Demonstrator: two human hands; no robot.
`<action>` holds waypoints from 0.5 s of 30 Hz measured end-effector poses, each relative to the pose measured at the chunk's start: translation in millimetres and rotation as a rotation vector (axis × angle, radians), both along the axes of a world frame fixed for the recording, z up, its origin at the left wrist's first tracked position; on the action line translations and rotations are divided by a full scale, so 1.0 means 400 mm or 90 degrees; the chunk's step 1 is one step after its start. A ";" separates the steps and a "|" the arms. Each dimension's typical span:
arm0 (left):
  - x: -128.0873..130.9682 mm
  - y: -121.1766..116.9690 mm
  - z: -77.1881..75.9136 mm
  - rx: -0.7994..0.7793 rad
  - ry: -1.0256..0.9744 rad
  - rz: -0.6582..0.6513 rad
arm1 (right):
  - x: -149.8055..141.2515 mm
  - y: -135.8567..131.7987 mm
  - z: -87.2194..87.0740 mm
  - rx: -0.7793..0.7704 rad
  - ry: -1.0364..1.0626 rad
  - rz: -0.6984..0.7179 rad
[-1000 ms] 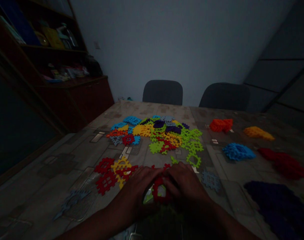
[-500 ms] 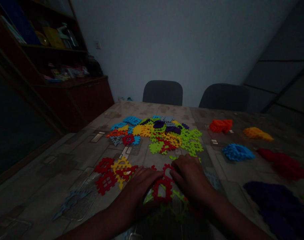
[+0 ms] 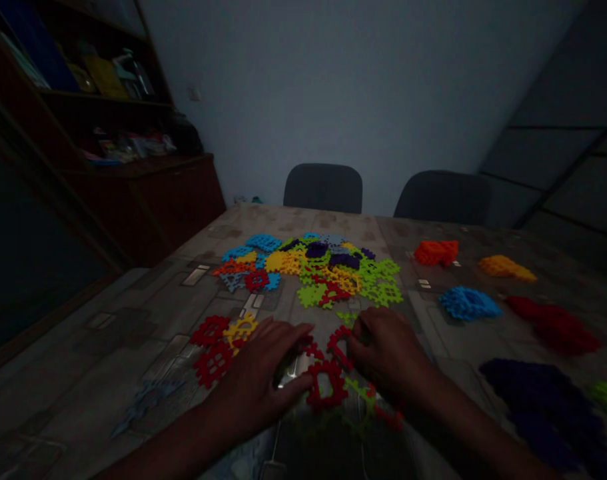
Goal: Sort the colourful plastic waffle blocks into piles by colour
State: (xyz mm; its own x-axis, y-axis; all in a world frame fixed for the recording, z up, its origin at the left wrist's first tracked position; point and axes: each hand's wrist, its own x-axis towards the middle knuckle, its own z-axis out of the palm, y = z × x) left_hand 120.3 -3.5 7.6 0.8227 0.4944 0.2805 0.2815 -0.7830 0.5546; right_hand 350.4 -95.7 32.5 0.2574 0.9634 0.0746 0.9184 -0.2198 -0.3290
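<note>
My right hand [image 3: 388, 347] is closed, thumb and fingers pinching the edge of a red toothed plastic building piece [image 3: 339, 343] with a curved opening. Just below it lies a red square frame piece [image 3: 327, 385] with a hole in the middle. My left hand [image 3: 263, 373] has its fingers stretched out and apart from the thumb, whose tip is at the left edge of the square frame. Another red piece [image 3: 310, 347] shows partly between its fingers and thumb. Left of that hand lie a red window piece [image 3: 214, 363] and a yellow piece [image 3: 240, 330].
A mixed heap of toothed pieces [image 3: 313, 263] spreads across the mid-table. On the right are single-colour piles: orange [image 3: 436, 252], yellow [image 3: 506, 267], blue [image 3: 469, 303], red [image 3: 558, 327] and dark purple [image 3: 543, 407]. A grey piece [image 3: 146, 403] lies left; chairs [image 3: 323, 187] stand behind.
My left hand has opened wider, its fingers lifting away from the thumb. My right hand has drawn the curved red piece slightly and tilted it; the square frame now shows more fully.
</note>
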 end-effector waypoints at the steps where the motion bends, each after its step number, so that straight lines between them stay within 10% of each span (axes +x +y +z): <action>1: -0.004 0.011 0.006 -0.015 -0.010 0.026 | -0.006 -0.014 0.004 0.002 0.022 -0.007; 15: -0.036 0.118 0.060 0.020 -0.089 0.101 | -0.082 -0.052 0.013 -0.060 0.028 0.094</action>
State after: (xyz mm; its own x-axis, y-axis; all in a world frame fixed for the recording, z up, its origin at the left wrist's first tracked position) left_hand 105.7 43.8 31.8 0.6872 0.6044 0.4031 0.3251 -0.7520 0.5734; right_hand 317.6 -116.6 37.8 0.1142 0.9931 -0.0257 0.9282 -0.1159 -0.3536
